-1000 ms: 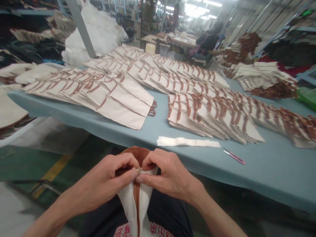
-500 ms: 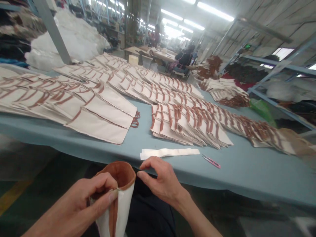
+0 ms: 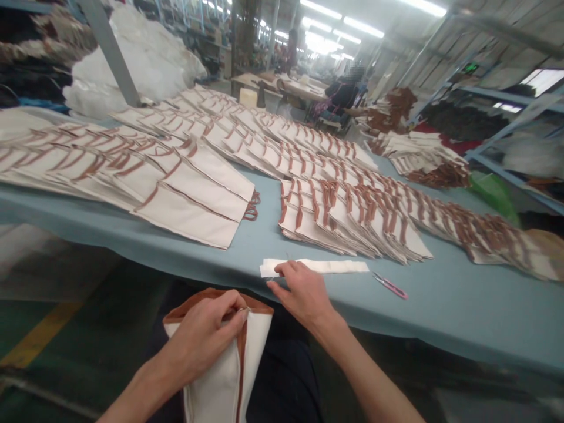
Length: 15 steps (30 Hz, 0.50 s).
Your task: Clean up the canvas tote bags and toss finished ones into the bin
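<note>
My left hand (image 3: pixel 215 326) is closed on the top edge of a cream tube-shaped piece (image 3: pixel 220 376), much like a boot shaft, with a brown lining and a brown seam strip down its side. The piece hangs in front of my lap, and its lower end is out of the frame. My right hand (image 3: pixel 304 294) is over the table's front edge, thumb and forefinger apart, nearest to the white strips (image 3: pixel 339 267). Whether its fingertips touch the strips, I cannot tell. Pink thread snips (image 3: pixel 392 286) lie to the right of the strips.
Overlapping rows of similar cream pieces (image 3: pixel 194 217) cover much of the blue-covered table (image 3: pixel 462 305). A nearer stack (image 3: pixel 352 220) stands beyond the strips. Farther back are a seated person (image 3: pixel 341 97), a large white plastic bundle (image 3: pixel 141 59) and a metal post (image 3: pixel 110 53).
My right hand has moved away from the piece's rim, up to the white strips. My left hand has shifted right with the piece, whose round opening has flattened.
</note>
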Available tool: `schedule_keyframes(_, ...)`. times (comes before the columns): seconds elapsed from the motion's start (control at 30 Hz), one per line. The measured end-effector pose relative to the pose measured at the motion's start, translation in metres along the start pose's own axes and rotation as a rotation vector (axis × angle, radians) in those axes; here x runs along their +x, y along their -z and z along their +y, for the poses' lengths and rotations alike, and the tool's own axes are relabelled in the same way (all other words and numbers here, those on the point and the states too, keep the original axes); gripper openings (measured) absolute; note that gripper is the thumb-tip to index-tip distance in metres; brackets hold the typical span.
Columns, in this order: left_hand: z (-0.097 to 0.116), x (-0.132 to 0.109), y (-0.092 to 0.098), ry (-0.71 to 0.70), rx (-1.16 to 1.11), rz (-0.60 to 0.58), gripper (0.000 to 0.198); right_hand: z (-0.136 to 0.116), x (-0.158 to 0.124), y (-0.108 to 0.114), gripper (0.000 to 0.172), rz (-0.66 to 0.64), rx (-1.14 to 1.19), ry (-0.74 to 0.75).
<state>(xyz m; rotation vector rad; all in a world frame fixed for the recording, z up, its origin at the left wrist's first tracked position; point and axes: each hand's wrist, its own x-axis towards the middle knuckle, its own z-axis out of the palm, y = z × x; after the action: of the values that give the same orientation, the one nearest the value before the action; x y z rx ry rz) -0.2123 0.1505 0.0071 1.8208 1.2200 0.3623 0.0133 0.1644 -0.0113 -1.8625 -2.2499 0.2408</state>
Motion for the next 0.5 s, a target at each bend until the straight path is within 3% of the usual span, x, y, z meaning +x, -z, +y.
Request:
schedule_keyframes(0.27,-0.012,0.001,-0.011,-0.011,-0.041,-0.059,0.025,-0.006,0.020,-0.016,0.013,-0.100,-0.038,-0.025)
schedule_keyframes(0.37,-0.015,0.004,-0.011,-0.011,-0.066,-0.051,0.026,-0.003,0.021,-0.019,0.007,-0.095,0.003,-0.035)
schedule_keyframes(0.5,-0.018,0.008,-0.010,-0.019,-0.075,-0.021,0.023,0.004,0.020,-0.024,0.017,-0.050,0.105,-0.071)
